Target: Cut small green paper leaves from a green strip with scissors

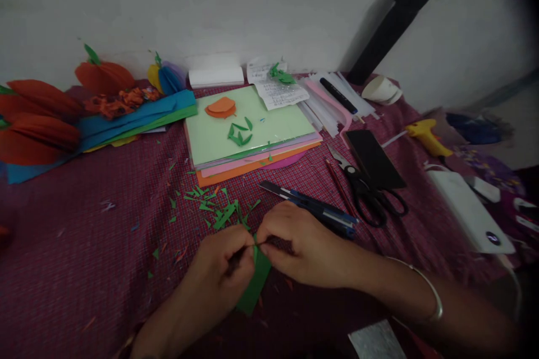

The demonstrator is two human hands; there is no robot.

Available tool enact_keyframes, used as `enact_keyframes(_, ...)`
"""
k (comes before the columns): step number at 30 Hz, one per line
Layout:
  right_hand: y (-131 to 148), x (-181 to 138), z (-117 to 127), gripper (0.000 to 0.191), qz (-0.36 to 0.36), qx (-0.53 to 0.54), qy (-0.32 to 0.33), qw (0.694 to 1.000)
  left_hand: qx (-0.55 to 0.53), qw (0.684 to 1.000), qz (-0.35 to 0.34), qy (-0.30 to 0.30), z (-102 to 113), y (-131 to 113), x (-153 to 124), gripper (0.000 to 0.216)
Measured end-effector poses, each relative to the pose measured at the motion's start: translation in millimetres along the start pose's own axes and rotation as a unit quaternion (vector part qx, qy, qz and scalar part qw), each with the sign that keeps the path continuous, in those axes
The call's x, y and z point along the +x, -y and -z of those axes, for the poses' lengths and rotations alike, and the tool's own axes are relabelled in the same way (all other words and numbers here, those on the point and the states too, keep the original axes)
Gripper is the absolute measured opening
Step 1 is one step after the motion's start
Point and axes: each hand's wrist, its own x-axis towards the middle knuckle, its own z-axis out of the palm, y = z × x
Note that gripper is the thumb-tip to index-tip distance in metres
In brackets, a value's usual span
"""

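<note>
Between both hands is a strip of green paper, its lower part hanging down toward the front of the table. My left hand pinches its upper edge with thumb and forefinger. Facing it, my right hand pinches the same paper, the fingertips of the two hands almost touching. The exact fold or edge under the fingertips is hidden. Green paper scraps lie on the cloth just beyond the hands. A blue and black cutter knife rests behind my right hand.
Black-handled scissors, a pencil and a dark phone-like slab lie right. Farther right are a yellow glue gun and a white power bank. Stacked coloured paper sits centre back; orange paper pumpkins stand left.
</note>
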Motion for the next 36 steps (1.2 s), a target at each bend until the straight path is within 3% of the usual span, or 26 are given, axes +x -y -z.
enact_keyframes(2, -1.0, 0.8, -1.5, 0.008, -0.028, 0.023, -0.006, 0.999, 0.061, 0.996, -0.054, -0.025, -2.4, 1.5, -0.3, 0.020)
enact_keyframes(4, -1.9, 1.5, -3.0, 0.009, -0.042, 0.035, -0.017, 0.998, 0.074, 0.995, -0.059, -0.030, -4.1, 1.6, 0.2, 0.020)
enact_keyframes(8, -3.0, 2.4, -5.3, 0.011, -0.023, 0.025, -0.033, 0.999, -0.016, 0.998, 0.067, -0.002, -2.5, -3.7, 3.3, 0.021)
enact_keyframes(12, -2.9, 0.9, -7.1, 0.012, 0.012, -0.023, -0.029, 0.999, -0.175, 0.965, 0.180, 0.074, -0.3, -1.6, 5.2, 0.024)
enact_keyframes(19, -1.0, -3.4, -10.3, 0.015, 0.075, -0.166, -0.041, 0.983, -0.283, 0.932, 0.217, 0.060, -5.5, 10.4, 5.3, 0.018)
enact_keyframes(26, -0.5, -5.9, -12.7, 0.017, 0.104, -0.194, -0.048, 0.974, -0.380, 0.889, 0.255, 0.031, -8.5, 12.0, 5.5, 0.014)
enact_keyframes(28, 0.6, -6.5, -12.1, 0.017, 0.100, -0.183, -0.042, 0.977, -0.357, 0.900, 0.247, 0.033, -5.8, 9.6, 6.0, 0.015)
enact_keyframes(30, 2.5, -6.6, -10.4, 0.013, 0.068, -0.139, -0.032, 0.988, -0.281, 0.935, 0.214, 0.033, -1.7, 4.7, 6.0, 0.016)
enact_keyframes(33, 4.7, -5.3, -8.5, 0.010, -0.012, -0.035, -0.035, 0.999, -0.103, 0.989, 0.110, -0.006, 3.2, -3.0, 4.8, 0.016)
enact_keyframes(36, 3.7, -3.4, -11.0, 0.010, -0.065, 0.023, -0.039, 0.997, 0.010, 0.999, 0.014, -0.046, 3.2, -5.3, 2.9, 0.016)
